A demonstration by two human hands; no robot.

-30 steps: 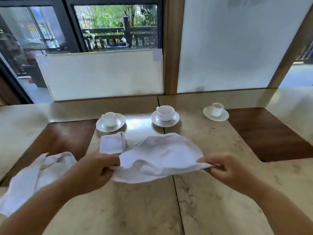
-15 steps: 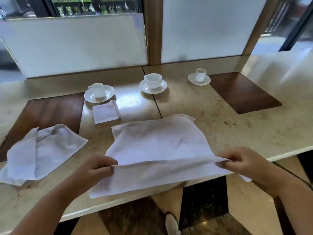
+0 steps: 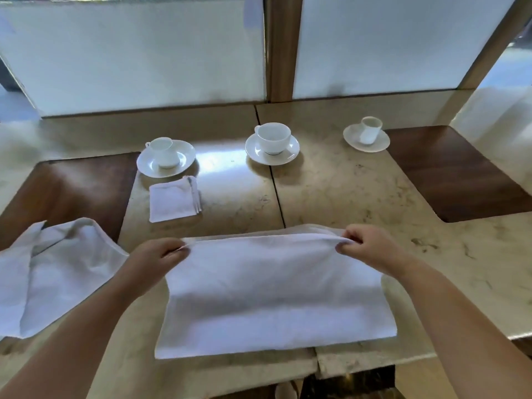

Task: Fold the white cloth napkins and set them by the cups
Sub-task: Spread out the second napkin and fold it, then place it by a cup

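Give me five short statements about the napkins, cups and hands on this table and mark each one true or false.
1. Both hands pinch the far edge of the napkin being folded, left hand and right hand at opposite corners. True.
2. A folded napkin lies by the middle cup. False: it lies in front of the left cup; nothing lies by the middle one.
3. Three cups stand on saucers, the right cup included. True.
4. The loose napkin at the left is neatly folded. False: it lies crumpled and unfolded.
5. The napkin in the hands is lifted wholly clear of the table. False: most of it lies flat on the table.
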